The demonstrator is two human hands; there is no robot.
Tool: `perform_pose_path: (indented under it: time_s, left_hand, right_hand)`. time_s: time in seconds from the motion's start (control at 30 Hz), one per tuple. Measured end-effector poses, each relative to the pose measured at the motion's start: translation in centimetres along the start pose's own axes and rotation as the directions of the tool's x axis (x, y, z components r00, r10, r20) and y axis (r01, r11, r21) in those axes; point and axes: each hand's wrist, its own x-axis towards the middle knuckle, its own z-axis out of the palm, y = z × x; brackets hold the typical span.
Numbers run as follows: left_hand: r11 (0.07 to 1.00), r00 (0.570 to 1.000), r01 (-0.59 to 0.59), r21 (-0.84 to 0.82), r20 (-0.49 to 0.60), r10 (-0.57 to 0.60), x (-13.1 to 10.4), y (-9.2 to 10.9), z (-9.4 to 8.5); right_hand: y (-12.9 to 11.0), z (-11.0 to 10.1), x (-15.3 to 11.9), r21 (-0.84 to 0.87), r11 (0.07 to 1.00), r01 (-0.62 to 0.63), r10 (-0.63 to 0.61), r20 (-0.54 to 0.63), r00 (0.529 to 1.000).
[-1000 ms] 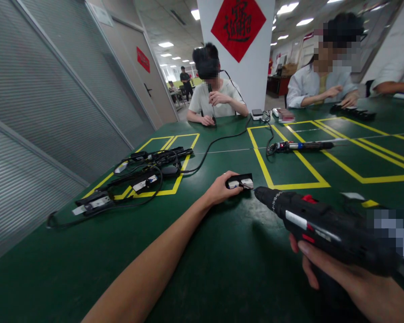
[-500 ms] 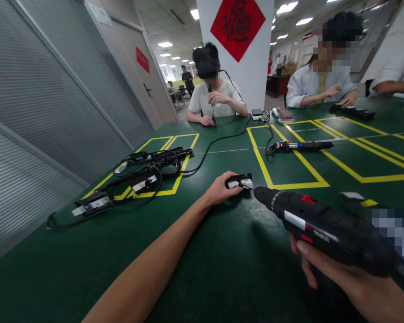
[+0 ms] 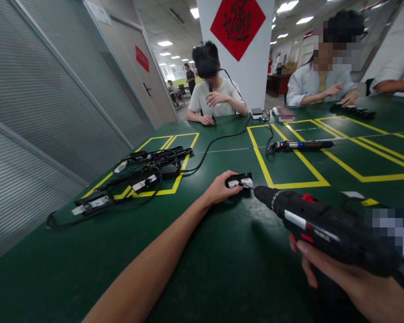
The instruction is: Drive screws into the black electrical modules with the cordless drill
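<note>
My left hand [image 3: 221, 187] grips a small black part with white labels [image 3: 245, 182] and holds it on the green table, fingers over its left end. In my right hand [image 3: 336, 269] is a black power drill with red switches [image 3: 319, 224], its handle wrapped by my fingers. The drill points left, and its tip comes up to the right end of the black part. Whether the bit touches the part or sits in it, I cannot tell.
Black adapters with cables [image 3: 148, 179] lie on the left inside yellow tape lines. A pen-shaped tool with a cord [image 3: 303, 145] lies beyond the drill. Across the green table [image 3: 222, 251] sit a person with a screwdriver [image 3: 218, 96] and another handling black parts [image 3: 326, 92].
My hands, the black part and the drill stay almost where they were. In the far background a standing person has shifted slightly to the right.
</note>
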Motion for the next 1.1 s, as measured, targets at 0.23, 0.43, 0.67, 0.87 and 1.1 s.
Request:
perform_pose_path:
  time_s: [0.23,0.43,0.67,0.87,1.1]
  left_hand:
    - [1.0,1.0,0.001,0.006,-0.008,-0.001,0.1,-0.1,0.0]
    - [1.0,1.0,0.014,-0.014,-0.004,-0.014,0.1,0.1,0.1]
    - [1.0,1.0,0.02,-0.022,-0.008,-0.021,0.0,-0.1,0.1]
    - [0.999,1.0,0.026,-0.019,-0.009,-0.026,0.0,-0.3,0.2]
    - [0.999,1.0,0.025,-0.033,-0.001,-0.025,0.1,-0.4,0.2]
  right_hand:
    - [0.3,0.1,0.2,0.053,0.999,-0.006,0.005,0.008,1.0]
    - [-0.4,0.0,-0.2,-0.007,0.999,0.031,-0.031,-0.016,0.999]
    - [-0.8,0.0,-0.3,-0.019,1.0,0.021,-0.021,-0.001,1.0]
    - [0.1,0.1,-0.1,-0.014,1.0,-0.027,0.027,0.005,1.0]
    - [0.2,-0.1,0.0,-0.041,0.999,0.007,-0.005,0.027,1.0]
